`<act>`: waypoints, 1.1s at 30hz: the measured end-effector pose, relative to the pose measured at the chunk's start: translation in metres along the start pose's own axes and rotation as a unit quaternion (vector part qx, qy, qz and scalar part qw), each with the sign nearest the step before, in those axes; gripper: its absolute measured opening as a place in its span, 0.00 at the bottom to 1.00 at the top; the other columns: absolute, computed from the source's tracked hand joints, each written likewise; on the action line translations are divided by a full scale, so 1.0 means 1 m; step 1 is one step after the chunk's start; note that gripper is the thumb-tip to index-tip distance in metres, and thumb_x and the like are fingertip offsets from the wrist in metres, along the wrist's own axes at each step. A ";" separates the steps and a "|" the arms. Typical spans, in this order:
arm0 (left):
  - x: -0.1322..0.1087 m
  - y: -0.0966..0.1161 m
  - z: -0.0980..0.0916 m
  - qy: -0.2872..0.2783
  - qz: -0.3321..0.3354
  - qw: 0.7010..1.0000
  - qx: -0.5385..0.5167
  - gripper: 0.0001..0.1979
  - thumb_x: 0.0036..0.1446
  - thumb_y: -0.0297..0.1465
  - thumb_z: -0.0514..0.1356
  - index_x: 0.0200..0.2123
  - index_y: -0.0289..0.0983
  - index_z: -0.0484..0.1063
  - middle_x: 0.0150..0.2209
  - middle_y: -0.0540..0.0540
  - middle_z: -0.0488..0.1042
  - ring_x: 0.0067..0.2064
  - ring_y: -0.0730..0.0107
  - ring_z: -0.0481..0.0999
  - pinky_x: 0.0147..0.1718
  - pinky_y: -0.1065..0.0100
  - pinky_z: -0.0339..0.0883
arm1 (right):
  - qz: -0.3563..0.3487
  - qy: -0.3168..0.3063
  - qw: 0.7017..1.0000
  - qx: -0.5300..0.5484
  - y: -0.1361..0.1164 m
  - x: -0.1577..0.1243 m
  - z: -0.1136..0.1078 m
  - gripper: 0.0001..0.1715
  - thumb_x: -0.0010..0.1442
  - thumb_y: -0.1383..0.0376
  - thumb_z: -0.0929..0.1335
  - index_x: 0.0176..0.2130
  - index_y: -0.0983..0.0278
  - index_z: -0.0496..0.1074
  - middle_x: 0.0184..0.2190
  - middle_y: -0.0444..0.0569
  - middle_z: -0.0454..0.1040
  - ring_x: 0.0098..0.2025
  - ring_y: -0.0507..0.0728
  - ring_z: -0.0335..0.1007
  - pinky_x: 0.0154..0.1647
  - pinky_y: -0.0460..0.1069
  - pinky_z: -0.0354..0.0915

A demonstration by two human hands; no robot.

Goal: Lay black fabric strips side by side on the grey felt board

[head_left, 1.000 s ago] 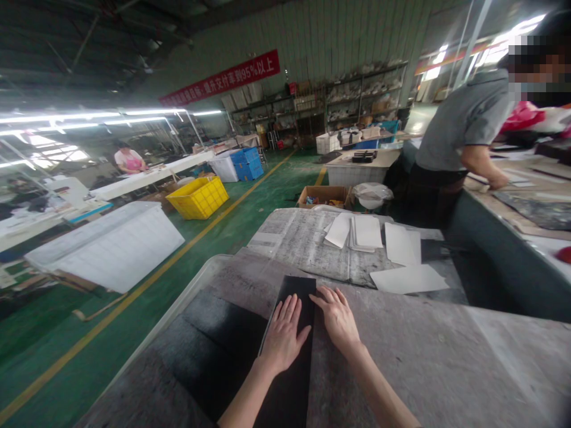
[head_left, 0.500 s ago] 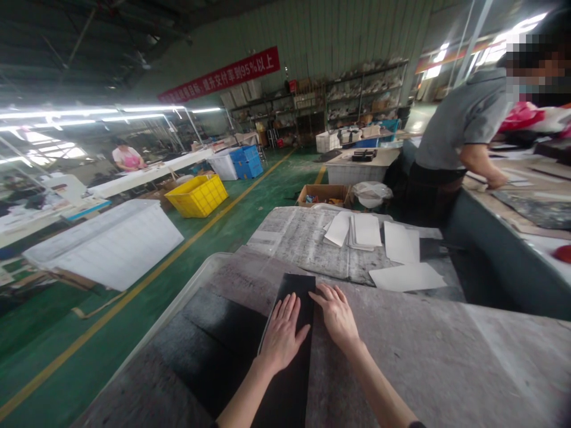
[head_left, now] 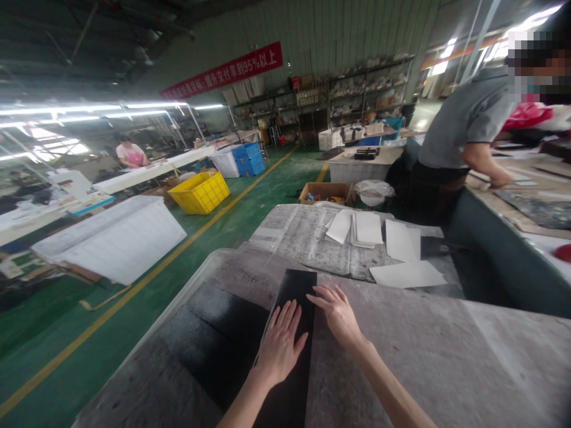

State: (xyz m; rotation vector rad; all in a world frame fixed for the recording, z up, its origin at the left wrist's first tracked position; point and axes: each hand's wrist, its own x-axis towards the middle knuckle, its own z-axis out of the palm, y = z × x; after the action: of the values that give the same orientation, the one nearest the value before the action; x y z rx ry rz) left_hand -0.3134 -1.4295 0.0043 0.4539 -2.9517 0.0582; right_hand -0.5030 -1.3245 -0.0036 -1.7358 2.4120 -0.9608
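Observation:
A long black strip (head_left: 298, 284) of flat sheet material lies on the grey, stained work surface (head_left: 383, 356), running away from me. My left hand (head_left: 280, 339) rests flat on the strip, fingers stretched forward and thumb out to the right. At the strip's right edge, near its far end, my right hand (head_left: 335, 312) touches with its fingertips; the fingers are spread and slightly bent. Left of the strip, a dark black patch (head_left: 223, 333) covers part of the surface.
White rectangular sheets (head_left: 404, 241) lie on a board beyond the strip. A co-worker (head_left: 464, 125) bends over a table at the right. A yellow crate (head_left: 200, 193) and a white bin (head_left: 111, 238) stand on the green floor at the left. A cardboard box (head_left: 325, 193) sits behind the board.
My left hand has slid slightly toward me along the strip. The right hand stays by the right edge. The whole view has shifted a little.

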 end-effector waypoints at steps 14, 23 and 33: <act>-0.004 0.001 -0.006 -0.005 0.002 1.000 -0.018 0.29 0.67 0.42 0.47 0.67 0.38 0.47 0.69 0.42 0.50 0.69 0.59 0.48 0.65 0.49 0.53 | 0.025 -0.008 0.999 -0.019 -0.018 -0.011 -0.003 0.32 0.64 0.75 0.57 0.60 0.48 0.65 0.62 0.44 0.65 0.65 0.54 0.56 0.68 0.56 0.46; -0.008 -0.001 -0.005 0.005 0.007 1.000 -0.012 0.29 0.67 0.41 0.47 0.67 0.37 0.48 0.68 0.41 0.52 0.69 0.57 0.50 0.64 0.48 0.55 | 0.025 -0.009 1.000 -0.017 -0.019 -0.009 -0.003 0.32 0.63 0.74 0.58 0.60 0.49 0.65 0.61 0.45 0.66 0.64 0.55 0.57 0.68 0.57 0.46; -0.011 0.000 -0.006 0.002 0.008 1.000 -0.012 0.29 0.67 0.41 0.47 0.67 0.37 0.48 0.69 0.40 0.51 0.69 0.58 0.49 0.65 0.48 0.54 | 0.025 -0.011 0.999 -0.019 -0.017 -0.009 -0.001 0.31 0.64 0.74 0.58 0.60 0.48 0.65 0.61 0.45 0.66 0.64 0.54 0.56 0.67 0.56 0.47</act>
State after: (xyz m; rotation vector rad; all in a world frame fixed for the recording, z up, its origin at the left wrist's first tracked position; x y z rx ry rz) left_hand -0.3024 -1.4257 0.0081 0.4250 -2.9483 0.0266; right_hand -0.4858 -1.3190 0.0024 -1.6799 2.4623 -0.8910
